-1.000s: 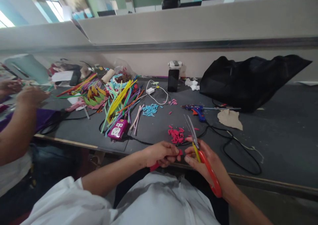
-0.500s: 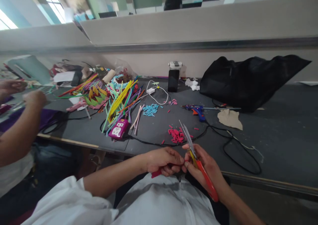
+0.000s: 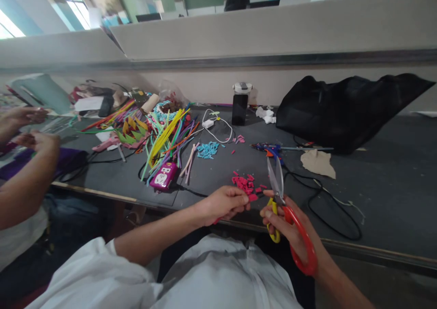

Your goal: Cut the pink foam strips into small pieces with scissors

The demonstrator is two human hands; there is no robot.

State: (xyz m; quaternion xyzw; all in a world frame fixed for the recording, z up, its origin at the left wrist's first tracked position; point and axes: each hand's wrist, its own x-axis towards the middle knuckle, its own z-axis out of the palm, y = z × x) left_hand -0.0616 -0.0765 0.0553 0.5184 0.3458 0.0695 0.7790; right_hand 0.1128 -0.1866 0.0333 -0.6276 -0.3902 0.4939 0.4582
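Observation:
My left hand (image 3: 229, 203) pinches a red strip (image 3: 252, 197), whose end sticks out past the fingertips over the table's front edge; another bit of red shows below the palm. In my right hand (image 3: 290, 227) is a pair of scissors (image 3: 300, 236) with one red and one yellow handle. Their blades point away from me and stand slightly apart, to the right of the strip and not touching it. Just beyond my left fingertips lies a pile of short red pieces (image 3: 243, 182). Farther back is a pile of short blue pieces (image 3: 207, 150).
A blue glue gun (image 3: 273, 152) lies beyond the scissors, its black cord (image 3: 321, 188) looping right. Colourful pipe cleaners (image 3: 167, 136) and a purple power box (image 3: 164, 177) are left. A bottle (image 3: 240, 106) and black bag (image 3: 341, 113) stand behind. A co-worker's hands (image 3: 37, 140) are far left.
My hands have moved apart. The left went slightly forward with the red strip, while the right shifted right and the scissor blades opened. The co-worker's hands also moved slightly.

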